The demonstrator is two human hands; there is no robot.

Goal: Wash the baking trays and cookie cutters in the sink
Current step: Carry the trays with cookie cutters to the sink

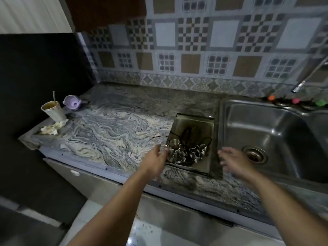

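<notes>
A metal baking tray [193, 125] lies on the marble counter just left of the steel sink [262, 132]. Several metal cookie cutters [186, 151] are heaped in its near half. My left hand [156, 162] reaches to the tray's near-left edge with fingers extended, its fingertips at the edge by the cutters. To the right of the tray, my right hand [234, 160] hovers with spread fingers over the counter strip beside the sink and holds nothing. The sink basin holds nothing, and its drain [255, 154] shows.
A faucet spout [301, 82] hangs over the sink's back right. Small orange, pink and green items [295, 101] sit along the sink's back rim. At the counter's far left stand a paper cup with a stick [53, 110], a purple lid [71, 102] and crumpled tissue [51, 129].
</notes>
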